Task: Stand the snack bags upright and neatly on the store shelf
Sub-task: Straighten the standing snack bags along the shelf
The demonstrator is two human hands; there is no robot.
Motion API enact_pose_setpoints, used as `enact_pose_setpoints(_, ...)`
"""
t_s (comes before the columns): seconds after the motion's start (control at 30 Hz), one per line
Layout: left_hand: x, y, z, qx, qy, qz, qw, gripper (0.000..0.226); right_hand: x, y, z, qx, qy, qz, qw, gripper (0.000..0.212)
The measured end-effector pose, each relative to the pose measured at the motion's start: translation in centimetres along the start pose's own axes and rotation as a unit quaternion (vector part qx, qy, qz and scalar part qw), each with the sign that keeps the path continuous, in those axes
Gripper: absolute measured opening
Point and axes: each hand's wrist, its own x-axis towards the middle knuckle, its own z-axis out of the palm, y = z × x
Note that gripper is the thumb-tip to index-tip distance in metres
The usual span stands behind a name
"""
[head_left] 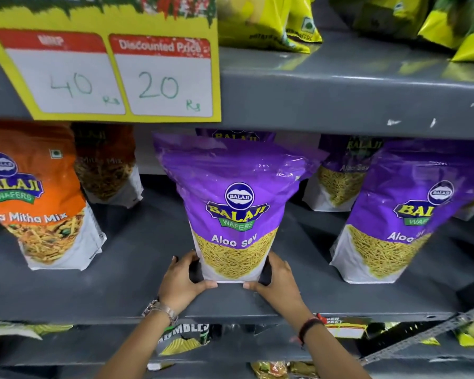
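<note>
Purple Balaji Aloo Sev bag (231,209) standing upright near the front middle of the grey shelf (137,280). The left hand (182,280) and right hand (278,277) clasp its lower corners from either side, thumbs at the base. A second Aloo Sev bag (402,214) stands to the right, an orange Mitha Mix bag (36,198) to the left. A yellow price sign (104,67) hangs above.

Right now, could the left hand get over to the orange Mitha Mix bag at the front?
Probably yes. The left hand grips the Aloo Sev bag base, and only bare shelf lies between it and the orange Mitha Mix bag. It would have to let go first, leaving the right hand holding.
</note>
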Motion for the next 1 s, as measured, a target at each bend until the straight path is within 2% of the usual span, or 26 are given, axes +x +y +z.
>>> enact_pose_setpoints(0.47,-0.6,0.0,0.2,0.025,-0.018,-0.022,0.999,0.069,-0.8,0.0,-0.2,-0.020,0.000,-0.003,1.000,0.070)
enact_pose_setpoints(0.57,-0.9,0.3,0.0,0.025,-0.031,-0.019,0.999,0.074,-1.1,-0.4,-0.4,-0.015,-0.009,0.000,1.000,0.079)
enact_pose_setpoints(0.6,-1.2,0.3,-0.1,0.019,-0.028,-0.016,0.999,0.076,-1.4,-0.6,-0.5,-0.006,0.000,0.001,1.000,0.084)
enact_pose_setpoints(0.67,-2.0,0.1,-0.6,-0.005,-0.015,-0.003,1.000,0.076,-2.7,-1.3,-0.6,0.009,0.083,0.002,0.997,0.087)
enact_pose_setpoints(0.73,-2.9,-0.3,-1.2,-0.026,0.019,0.008,0.999,0.071,-4.4,-2.1,-0.3,0.000,0.188,-0.055,0.981,0.071)
enact_pose_setpoints(0.8,-3.7,-1.2,-2.6,-0.036,0.079,0.016,0.996,0.065,-5.8,-3.8,1.2,-0.017,0.210,-0.143,0.967,0.053)
enact_pose_setpoints(0.9,-4.8,-3.7,-6.0,-0.023,0.202,0.017,0.979,0.058,-6.1,-7.3,5.7,-0.011,0.124,-0.235,0.964,0.039)
enact_pose_setpoints(1.0,-4.7,-6.9,-10.6,-0.015,0.300,0.009,0.954,0.056,-4.1,-10.5,11.2,0.020,0.036,-0.226,0.973,0.037)
